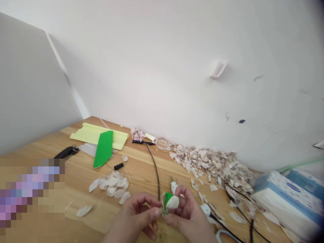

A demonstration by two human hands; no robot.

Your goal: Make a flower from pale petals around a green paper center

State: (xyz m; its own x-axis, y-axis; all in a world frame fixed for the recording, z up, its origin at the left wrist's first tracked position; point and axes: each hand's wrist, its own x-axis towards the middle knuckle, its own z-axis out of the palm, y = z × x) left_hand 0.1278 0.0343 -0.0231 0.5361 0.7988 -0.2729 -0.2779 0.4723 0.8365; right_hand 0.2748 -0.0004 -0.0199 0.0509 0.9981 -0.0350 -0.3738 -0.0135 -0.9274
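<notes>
Between my two hands, low in the middle of the view, is a small handmade flower point(172, 202) with a green centre and off-white petals. My left hand point(141, 212) pinches its base between thumb and fingertips. From the other side, my right hand point(186, 212) grips a petal and the lower part, thumb below and fingers behind. A hot glue gun point(174, 186) lies partly hidden behind my right hand, its metal tip pointing away. A thin brown stem point(155, 162) runs back from behind the flower. Left of my hands are loose off-white petals point(111, 185) and a single petal point(84, 211).
A large heap of dry petals point(210, 162) lies along the wall. Green paper point(103, 148) overlaps yellow paper point(86, 131) at the back left. Also around are a black marker point(143, 142), its cap point(118, 166), a black-handled cutter point(64, 152), scissors point(225, 233) and a tissue pack point(291, 199).
</notes>
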